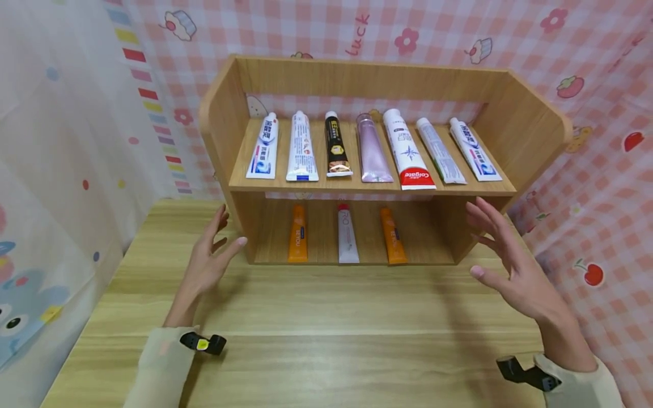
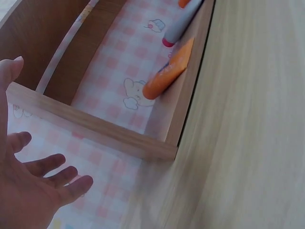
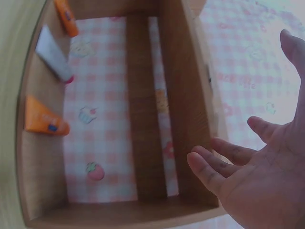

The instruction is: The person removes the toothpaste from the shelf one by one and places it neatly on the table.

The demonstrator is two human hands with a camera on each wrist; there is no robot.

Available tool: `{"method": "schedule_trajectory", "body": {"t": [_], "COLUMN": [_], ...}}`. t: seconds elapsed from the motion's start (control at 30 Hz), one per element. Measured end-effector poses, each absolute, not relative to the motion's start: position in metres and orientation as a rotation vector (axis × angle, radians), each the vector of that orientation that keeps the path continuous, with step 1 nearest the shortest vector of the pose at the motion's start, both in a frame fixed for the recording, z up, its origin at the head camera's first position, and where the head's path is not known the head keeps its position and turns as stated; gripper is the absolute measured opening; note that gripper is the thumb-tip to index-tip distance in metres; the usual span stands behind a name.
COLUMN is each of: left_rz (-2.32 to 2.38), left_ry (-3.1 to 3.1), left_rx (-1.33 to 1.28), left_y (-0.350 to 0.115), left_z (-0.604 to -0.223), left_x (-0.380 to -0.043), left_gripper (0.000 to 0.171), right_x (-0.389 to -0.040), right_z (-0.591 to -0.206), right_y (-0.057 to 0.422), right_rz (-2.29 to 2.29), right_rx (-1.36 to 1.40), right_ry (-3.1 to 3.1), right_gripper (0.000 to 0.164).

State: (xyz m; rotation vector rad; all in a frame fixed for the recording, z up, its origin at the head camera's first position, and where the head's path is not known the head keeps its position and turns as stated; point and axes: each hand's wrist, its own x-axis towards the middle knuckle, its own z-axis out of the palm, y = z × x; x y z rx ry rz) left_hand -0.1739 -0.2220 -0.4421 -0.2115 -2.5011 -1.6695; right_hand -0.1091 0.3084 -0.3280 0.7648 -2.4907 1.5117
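Note:
A two-tier wooden shelf [image 1: 357,190] stands on the table. My left hand [image 1: 204,266] is beside its left side panel, fingers loosely spread, holding nothing. Off the right side panel, my right hand [image 1: 522,286] hangs in the air with fingers apart, also holding nothing. Several toothpaste tubes lie in a row on the upper tier, among them a black tube [image 1: 336,144], a pink tube [image 1: 374,150] and a large white-and-red Colgate tube [image 1: 407,148]. Below lie an orange tube [image 1: 298,235], a white tube with a red cap [image 1: 347,235] and another orange tube [image 1: 393,235].
The wood-grain table [image 1: 331,334] extends in front of the shelf. A pink checked cloth [image 1: 326,28] hangs behind and to the right. On the left hangs a white patterned curtain [image 1: 61,141]. Each wrist wears a small black camera, such as the left camera [image 1: 203,343].

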Motion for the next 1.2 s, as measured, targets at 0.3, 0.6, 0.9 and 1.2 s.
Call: {"method": "schedule_trajectory", "body": {"t": [0.3, 0.6, 0.9, 1.2], "left_rz": [-1.832, -1.880, -1.873, -1.828], "left_ry": [-2.371, -2.300, -2.260, -2.318], "left_rx": [-0.163, -0.108, -0.064, -0.039], "left_y": [-0.211, -0.204, -0.200, -0.202], "left_z": [-0.446, -0.446, -0.449, -0.449], "left_x": [-0.184, -0.191, -0.192, -0.194], "left_gripper": [0.079, 0.074, 0.060, 0.056], "right_x": [-0.121, -0.134, -0.148, -0.155], "right_z": [-0.309, -0.290, -0.276, -0.262], "right_y": [0.297, 0.291, 0.288, 0.291], "right_rz": [1.741, 1.781, 1.817, 1.815], "right_rx": [0.980, 0.870, 0.965, 0.935], "right_ry": [-2.247, -2.333, -2.308, -2.353], "right_gripper": [0.090, 0.091, 0.085, 0.082]}}
